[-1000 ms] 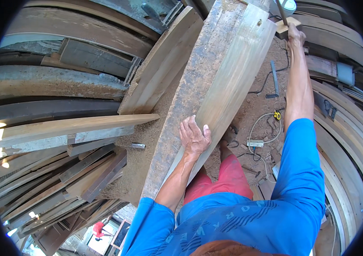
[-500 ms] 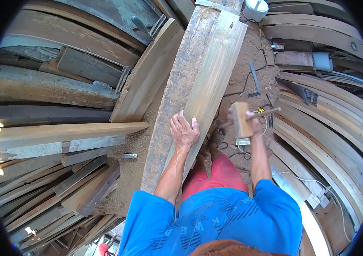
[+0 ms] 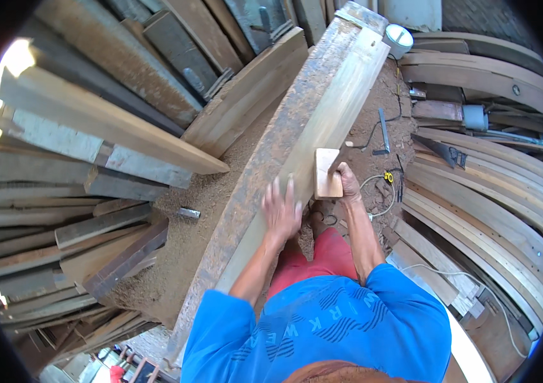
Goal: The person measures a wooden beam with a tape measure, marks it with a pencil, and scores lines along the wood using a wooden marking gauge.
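A long pale plank lies along a thick, weathered wooden beam. My left hand rests on the plank with its fingers stretched out, slightly blurred and holding nothing. In my right hand is a wooden hand plane, a pale block with a crosswise rod handle. My fingers wrap round the handle at its near right side. The block is at the plank's right edge, tilted so its broad face shows; I cannot tell whether it touches the wood.
Right of the beam, a metal square, a yellow tape measure and cables lie on sawdust. A handsaw rests on stacked boards. A white bucket stands beyond. Planks lean at the left; a short metal piece lies nearby.
My right hand has brought the plane leftward from over the floor to the plank's edge. My left hand stays on the plank, and the whole view has turned.
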Available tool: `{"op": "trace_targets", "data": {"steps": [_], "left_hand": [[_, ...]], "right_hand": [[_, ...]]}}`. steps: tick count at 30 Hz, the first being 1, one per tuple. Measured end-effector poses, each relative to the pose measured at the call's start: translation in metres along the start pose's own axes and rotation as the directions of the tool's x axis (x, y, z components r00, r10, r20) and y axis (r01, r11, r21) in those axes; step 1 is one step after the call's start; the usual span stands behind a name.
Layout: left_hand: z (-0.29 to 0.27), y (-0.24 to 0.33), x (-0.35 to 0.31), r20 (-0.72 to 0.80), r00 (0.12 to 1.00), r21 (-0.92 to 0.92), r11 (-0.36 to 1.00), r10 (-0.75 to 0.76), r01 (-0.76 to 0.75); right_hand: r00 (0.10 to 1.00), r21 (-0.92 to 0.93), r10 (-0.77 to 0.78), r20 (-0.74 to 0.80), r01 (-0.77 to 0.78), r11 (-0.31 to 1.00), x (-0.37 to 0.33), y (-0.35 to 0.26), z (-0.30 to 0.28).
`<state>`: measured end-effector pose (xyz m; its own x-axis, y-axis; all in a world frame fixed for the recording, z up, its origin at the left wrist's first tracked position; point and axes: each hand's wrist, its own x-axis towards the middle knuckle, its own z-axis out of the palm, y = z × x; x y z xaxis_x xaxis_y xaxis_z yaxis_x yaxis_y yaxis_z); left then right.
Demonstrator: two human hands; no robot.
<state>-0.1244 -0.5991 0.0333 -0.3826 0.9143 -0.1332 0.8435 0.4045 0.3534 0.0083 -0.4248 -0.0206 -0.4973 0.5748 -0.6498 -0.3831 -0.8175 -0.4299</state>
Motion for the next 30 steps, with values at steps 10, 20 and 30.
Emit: {"op": "trace_targets", "data": {"steps": [10,20,30], "left_hand": [[-0.035,-0.075,-0.377,0.842,-0.273,-0.527,-0.817,-0.465,-0.235],[0.059,-0.156,-0.394,0.543,0.010,-0.589,-0.390,-0.840,-0.708],[0.057,-0.144,-0.393,0.481,0.028,-0.601,-0.353,-0.876,-0.717]], "right_hand": [[0.994,-0.156,-0.081,0.067,0.091,0.984,-0.011,0.004,0.060],[0.956,-0.539,-0.259,-0.136,0.148,0.829,-0.016,0.013,0.084],[0.988,-0.855,-0.004,0.156,0.137,0.501,-0.042,0.039,0.185]]}}
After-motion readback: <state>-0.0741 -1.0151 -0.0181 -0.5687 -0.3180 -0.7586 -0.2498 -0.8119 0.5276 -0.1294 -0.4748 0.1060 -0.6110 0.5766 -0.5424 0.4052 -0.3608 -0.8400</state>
